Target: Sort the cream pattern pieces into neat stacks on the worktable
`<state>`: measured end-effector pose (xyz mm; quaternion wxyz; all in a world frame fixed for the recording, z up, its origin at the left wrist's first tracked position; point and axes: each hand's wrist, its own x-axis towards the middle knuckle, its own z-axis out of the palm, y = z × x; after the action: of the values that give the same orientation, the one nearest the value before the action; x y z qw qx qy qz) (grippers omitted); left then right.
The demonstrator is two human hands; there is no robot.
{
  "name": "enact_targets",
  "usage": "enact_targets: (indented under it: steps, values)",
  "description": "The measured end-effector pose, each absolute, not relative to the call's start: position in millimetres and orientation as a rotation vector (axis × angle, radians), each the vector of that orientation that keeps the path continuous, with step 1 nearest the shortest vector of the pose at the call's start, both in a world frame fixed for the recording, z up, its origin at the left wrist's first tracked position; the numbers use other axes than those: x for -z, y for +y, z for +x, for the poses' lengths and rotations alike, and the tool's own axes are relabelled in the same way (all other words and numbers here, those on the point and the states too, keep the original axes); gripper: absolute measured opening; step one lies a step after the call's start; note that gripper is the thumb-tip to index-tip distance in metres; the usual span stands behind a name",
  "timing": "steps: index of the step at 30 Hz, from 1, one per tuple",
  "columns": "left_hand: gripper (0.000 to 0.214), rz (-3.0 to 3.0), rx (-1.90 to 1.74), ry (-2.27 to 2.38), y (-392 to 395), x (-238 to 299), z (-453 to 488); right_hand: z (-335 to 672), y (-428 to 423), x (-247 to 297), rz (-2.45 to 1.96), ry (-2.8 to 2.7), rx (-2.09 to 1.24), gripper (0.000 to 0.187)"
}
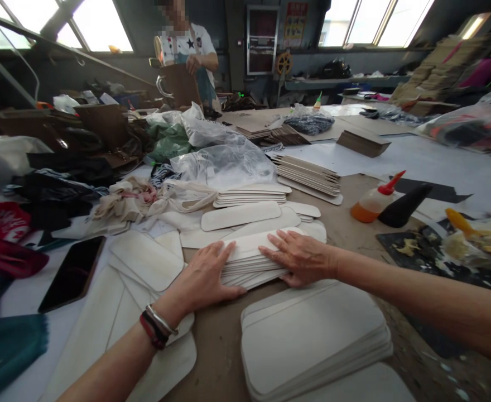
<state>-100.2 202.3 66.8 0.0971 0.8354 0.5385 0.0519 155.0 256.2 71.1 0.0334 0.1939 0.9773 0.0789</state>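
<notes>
A stack of off-white strips with rounded ends (249, 254) lies between my two hands on the brown board. My left hand (203, 273) clasps its left end, fingers over the top and thumb along the near side. At the right end, my right hand (299, 254) lays its spread fingers over the top strip, with the thumb low in front. Just beyond are more loose pale strips (241, 216) and a low pile of them (251, 196). Nearer to me sits a stack of wider off-white panels with rounded corners (312, 335).
Left are fanned pale panels (149, 259), a dark phone (73, 273) and cloth pieces. Right are a red-tipped glue bottle (373, 204), a black cone-shaped object (404, 206) and a glue-smeared board with a yellow-handled tool (463, 223). A plastic bag (229, 162) and a standing person (189, 56) are beyond.
</notes>
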Motion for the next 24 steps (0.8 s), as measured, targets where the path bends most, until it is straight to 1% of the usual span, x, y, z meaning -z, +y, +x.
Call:
enact_targets:
  steps: [3, 4, 8, 10, 12, 14, 17, 18, 20, 21, 24]
  values:
    - [0.097, 2.398, -0.112, 1.565, 209.7, -77.9, -100.7, 150.1, 268.3, -86.6, 0.605, 2.992, -0.249, 0.057]
    - [0.094, 2.376, -0.101, 1.575, 213.1, -80.8, -101.0, 147.9, 273.0, -93.5, 0.646, 2.966, -0.224, 0.053]
    - [0.061, 2.340, -0.112, 1.624, 231.3, -85.1, -104.2, 138.2, 290.3, -115.8, 0.878, 2.819, -0.138, 0.039]
    - [0.047, 2.367, -0.119, 1.603, 241.4, -84.0, -106.8, 133.8, 297.0, -117.6, 0.952, 2.764, -0.136, 0.038]
    - [0.039, 2.395, -0.108, 1.591, 249.2, -82.9, -108.9, 130.5, 302.4, -114.2, 1.010, 2.727, -0.117, 0.039]
    - [0.040, 2.434, -0.120, 1.618, 251.7, -83.0, -109.3, 128.1, 307.0, -109.9, 1.069, 2.698, -0.073, 0.038]
    - [0.050, 2.546, -0.257, 1.714, 239.4, -85.7, -106.0, 125.3, 313.8, -108.8, 1.151, 2.662, -0.007, 0.036]
    - [0.048, 2.620, -0.350, 1.728, 231.0, -86.3, -104.1, 124.4, 316.2, -110.3, 1.168, 2.657, 0.013, 0.036]
    - [0.035, 2.791, -0.511, 1.668, 210.5, -84.8, -99.7, 122.4, 321.0, -114.3, 1.180, 2.657, 0.057, 0.035]
    - [0.030, 2.847, -0.514, 1.597, 200.0, -82.1, -97.7, 121.5, 323.1, -116.3, 1.179, 2.656, 0.079, 0.035]
    - [0.031, 2.807, -0.309, 1.483, 176.5, -66.9, -93.6, 119.5, 326.5, -119.2, 1.183, 2.646, 0.111, 0.035]
